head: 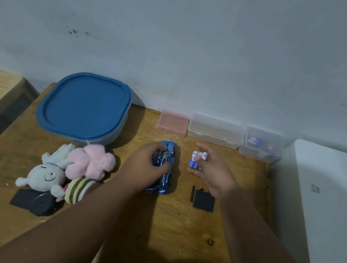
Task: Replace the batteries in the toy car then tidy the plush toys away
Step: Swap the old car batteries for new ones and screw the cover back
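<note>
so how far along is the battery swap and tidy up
Done: the cover is off, beside the screwdriver. In hand: left hand holds the car, right hand grips three batteries. Left: fitting them, closing up, and storing the plush toys.

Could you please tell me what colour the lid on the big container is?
The lid is dark blue, seen in the head view.

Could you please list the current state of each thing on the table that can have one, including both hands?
Toy car: on the table, gripped by the left hand.
Batteries: three, held in the right hand.
Black cover: off, lying flat.
Screwdriver: lying unused.
Blue-lidded tub: closed.
Pink box: closed.
Long clear box: closed.
Small clear box: closed, contents inside.
Plush toys: piled, not yet put away.
</note>
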